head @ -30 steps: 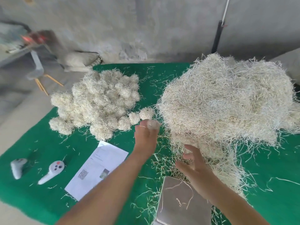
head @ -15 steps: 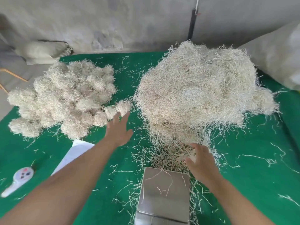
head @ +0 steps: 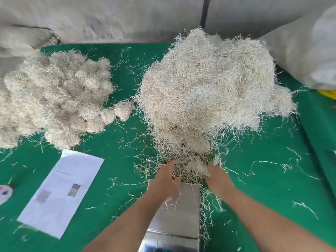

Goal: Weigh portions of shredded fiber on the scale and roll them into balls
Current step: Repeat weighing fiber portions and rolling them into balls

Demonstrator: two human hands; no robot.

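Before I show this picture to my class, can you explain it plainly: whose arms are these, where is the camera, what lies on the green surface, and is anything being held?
There is no machine here: the arms belong to a person, and the single picture comes from a camera worn on their head, looking forward and down. On the green mat sits a big loose heap of shredded fiber, with a pile of finished fiber balls to its left. A metal scale lies nearest the person, and a printed sheet of paper lies left of it. The right hand holds a small tuft of fiber at the heap's near edge, just beyond the scale. The left hand reaches in beside it, fingers relaxed, apparently holding nothing.
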